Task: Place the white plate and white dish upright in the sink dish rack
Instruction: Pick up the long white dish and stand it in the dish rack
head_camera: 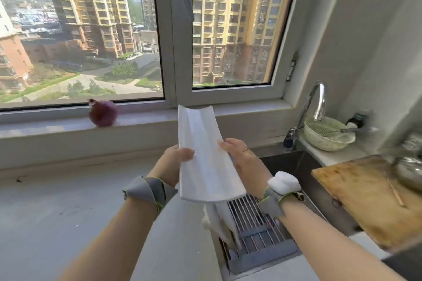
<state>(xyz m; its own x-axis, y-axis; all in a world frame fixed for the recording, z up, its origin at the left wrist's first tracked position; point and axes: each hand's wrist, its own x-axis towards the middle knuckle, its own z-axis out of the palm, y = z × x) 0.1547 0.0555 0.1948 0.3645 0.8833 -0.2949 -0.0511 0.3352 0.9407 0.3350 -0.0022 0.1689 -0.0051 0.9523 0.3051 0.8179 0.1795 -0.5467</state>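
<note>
Held item: long white rectangular ceramic dish [203, 157], raised above the metal-barred sink dish rack [255, 223].
Left hand [173, 162]: clamped on the dish's left edge.
Right hand [239, 155]: clamped on its right edge.
Rack: a white plate [225, 221] stands upright at its left end.
Surroundings: wooden cutting board [365, 196] right of the rack; red onion [103, 113] on the sill beyond.

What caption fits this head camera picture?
Both hands, left hand and right hand, hold a white dish above the sink dish rack.

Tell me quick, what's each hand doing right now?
Left hand: closed on the left edge of the white dish.
Right hand: closed on the right edge of that dish, held above the dish rack.
</note>
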